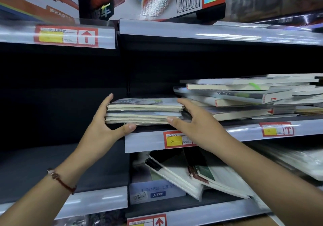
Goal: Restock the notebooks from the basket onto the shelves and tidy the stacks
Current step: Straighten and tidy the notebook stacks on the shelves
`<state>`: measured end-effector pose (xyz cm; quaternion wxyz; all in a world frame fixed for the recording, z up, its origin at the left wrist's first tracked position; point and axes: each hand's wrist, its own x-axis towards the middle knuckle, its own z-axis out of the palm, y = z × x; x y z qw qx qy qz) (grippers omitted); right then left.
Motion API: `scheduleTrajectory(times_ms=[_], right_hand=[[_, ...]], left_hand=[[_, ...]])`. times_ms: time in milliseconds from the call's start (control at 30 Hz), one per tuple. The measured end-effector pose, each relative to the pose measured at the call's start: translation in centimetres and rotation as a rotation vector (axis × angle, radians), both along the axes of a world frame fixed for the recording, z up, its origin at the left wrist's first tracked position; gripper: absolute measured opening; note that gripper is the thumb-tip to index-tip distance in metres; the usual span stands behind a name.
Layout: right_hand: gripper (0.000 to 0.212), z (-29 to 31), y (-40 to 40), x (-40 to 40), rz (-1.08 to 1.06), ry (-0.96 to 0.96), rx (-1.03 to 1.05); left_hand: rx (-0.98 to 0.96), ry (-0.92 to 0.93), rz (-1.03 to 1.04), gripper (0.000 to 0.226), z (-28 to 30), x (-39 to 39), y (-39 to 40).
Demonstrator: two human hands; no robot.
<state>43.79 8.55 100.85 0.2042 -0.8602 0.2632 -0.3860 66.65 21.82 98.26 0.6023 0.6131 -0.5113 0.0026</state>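
The small stack of notebooks [144,111] sits at the left end of the middle shelf [244,129], its front edge level with the shelf lip. It holds roughly 5 or 6 thin softcover books, cream page edges facing out, with a glossy printed cover on top.

The left hand [103,122] cups the stack's left end: its fingers [106,103] lie straight up the side and the thumb [128,127] sits under the front lower edge. The right hand [194,120] brackets the right end, fingers extended along the side and thumb against the lower front corner. Neither hand is curled round the stack; both press flat against it.

Judgement: the stack looks light, but the covers are likely slick and the books flexible, so they may slide over one another or sag if lifted from 1 end. The best hold is at both short ends with support underneath, squaring the edges by pressing inward.

To the right, touching or nearly touching, a taller pile of books [244,96] lies skewed, spines and page edges fanned at differing angles. On the lower shelf [192,215], wrapped notebooks [201,176] lean tilted beside a box labelled A7PP [157,190]. Yellow and red price labels [176,140] run along the shelf rails.
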Motion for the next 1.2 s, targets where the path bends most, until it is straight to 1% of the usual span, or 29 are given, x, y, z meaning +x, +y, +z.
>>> scheduleTrajectory(times_ms=[67, 100, 167, 233, 333, 433, 600, 767, 933, 1033, 1067, 1133, 1200], right_hand=[[0.072, 0.1, 0.1, 0.1, -0.010, 0.026, -0.026], [0.072, 0.3, 0.1, 0.1, -0.013, 0.036, -0.028], [0.071, 0.6, -0.1, 0.3, -0.016, 0.053, -0.020], [0.068, 1.0, -0.2, 0.7, -0.018, 0.080, -0.028], [0.065, 1.7, -0.5, 1.5, -0.006, 0.082, -0.012], [0.061, 2.2, -1.0, 1.7, 0.001, 0.048, 0.026], [0.057, 2.0, -1.3, 1.7, -0.016, 0.035, 0.042], [0.054, 1.7, -1.7, 1.7, -0.017, -0.013, 0.049], [0.053, 1.8, -1.5, 2.0, -0.046, 0.015, 0.035], [0.052, 2.0, -1.0, 1.8, -0.067, 0.037, 0.064], [0.053, 2.1, -0.6, 1.7, -0.077, 0.060, 0.045], [0.056, 2.0, 0.6, 1.4, -0.125, 0.129, -0.087], [0.058, 2.0, 2.2, 1.2, -0.170, 0.182, -0.282]], left_hand=[[0.003, 0.088, -0.037, 0.104, 0.0, 0.0, -0.2], [0.004, 0.131, -0.072, 0.096, 0.0, -0.1, -0.3], [-0.008, 0.157, -0.115, 0.067, -0.2, -0.3, -0.6], [-0.036, 0.170, -0.108, 0.050, -0.4, -0.7, -0.7], [-0.066, 0.200, -0.070, 0.041, -0.4, -0.8, -0.7], [-0.065, 0.197, -0.084, 0.036, -0.1, -0.9, -0.8], [-0.065, 0.198, -0.117, 0.034, 0.1, -1.2, -0.8], [-0.050, 0.139, -0.058, 0.032, -0.4, -1.4, -1.0], [-0.086, 0.156, -0.079, 0.039, 0.0, -0.5, -0.9], [-0.059, 0.123, -0.109, 0.039, -0.1, 0.0, -1.0], [-0.035, 0.105, -0.123, 0.040, -0.2, 0.2, -1.0], [0.005, 0.078, -0.139, 0.049, -0.5, 0.8, -1.3], [0.005, 0.071, -0.128, 0.077, -0.4, 1.2, -1.5]])
